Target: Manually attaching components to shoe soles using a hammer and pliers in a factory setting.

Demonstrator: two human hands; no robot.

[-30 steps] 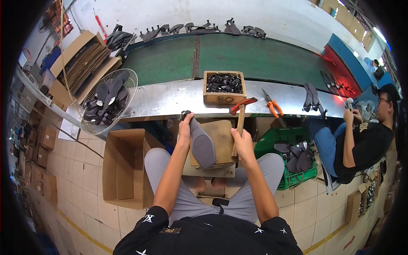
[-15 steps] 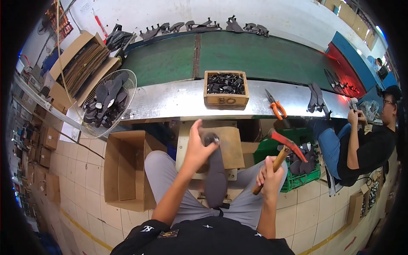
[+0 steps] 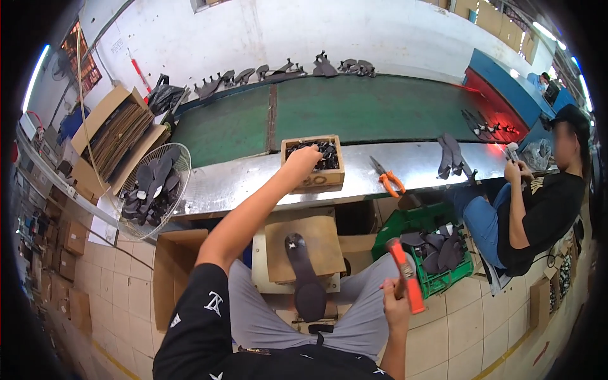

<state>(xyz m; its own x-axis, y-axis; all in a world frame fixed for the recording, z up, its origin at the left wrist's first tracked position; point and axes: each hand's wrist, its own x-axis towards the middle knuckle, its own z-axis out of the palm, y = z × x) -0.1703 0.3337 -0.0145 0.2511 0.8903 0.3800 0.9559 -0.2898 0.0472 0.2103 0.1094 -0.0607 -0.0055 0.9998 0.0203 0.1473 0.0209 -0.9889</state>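
Observation:
My left hand reaches into a wooden box of small black pieces on the metal bench edge. Its fingers are curled down among the pieces; whatever they pinch is hidden. My right hand is wrapped around the wooden handle of a hammer with a red head, held above my right thigh. Between my knees, a dark grey shoe sole lies with its narrow end on a tan-topped block and its wide end toward me. Neither hand touches the sole.
Orange-handled pliers and dark soles lie on the bench. A wire basket of soles stands left, a green crate right. Cardboard boxes flank my left leg. A co-worker sits at the right, beyond the crate.
My left hand has let go of the sole, now on the block, and moved up into the wooden box. The hammer has dropped slightly and turned. The view has tilted upward.

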